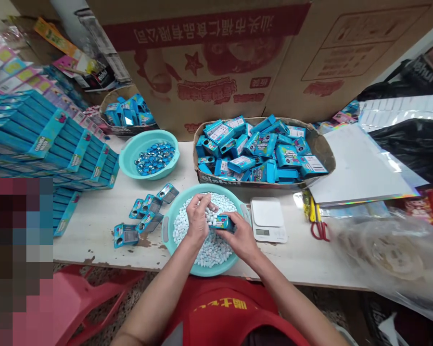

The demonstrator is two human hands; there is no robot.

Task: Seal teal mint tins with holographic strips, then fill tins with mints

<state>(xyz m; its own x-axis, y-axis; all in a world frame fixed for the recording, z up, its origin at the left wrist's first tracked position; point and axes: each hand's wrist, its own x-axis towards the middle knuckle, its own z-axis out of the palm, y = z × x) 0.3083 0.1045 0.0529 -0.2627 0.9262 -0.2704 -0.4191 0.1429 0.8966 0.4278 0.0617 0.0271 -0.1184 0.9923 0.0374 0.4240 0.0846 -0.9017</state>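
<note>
Over a turquoise basin [167,222] full of small white candies [211,252], my left hand [199,218] curls around a handful of the same candies. My right hand [240,235] grips a small blue candy box [222,222], tilted with one end toward the left hand. Candies sit between the left fingers and that end of the box. Left of the basin lie several blue boxes [126,235] with round holes on one face. A white digital scale [267,218] stands just right of the basin.
Behind the basin is a cardboard tray [323,149] of blue boxes. A smaller turquoise bowl [124,153] holds shiny blue round pieces. Stacked blue cartons [43,139] rise at left. Red-handled scissors [319,229] and a plastic-wrapped roll [393,254] lie right. A pink stool [75,298] stands below.
</note>
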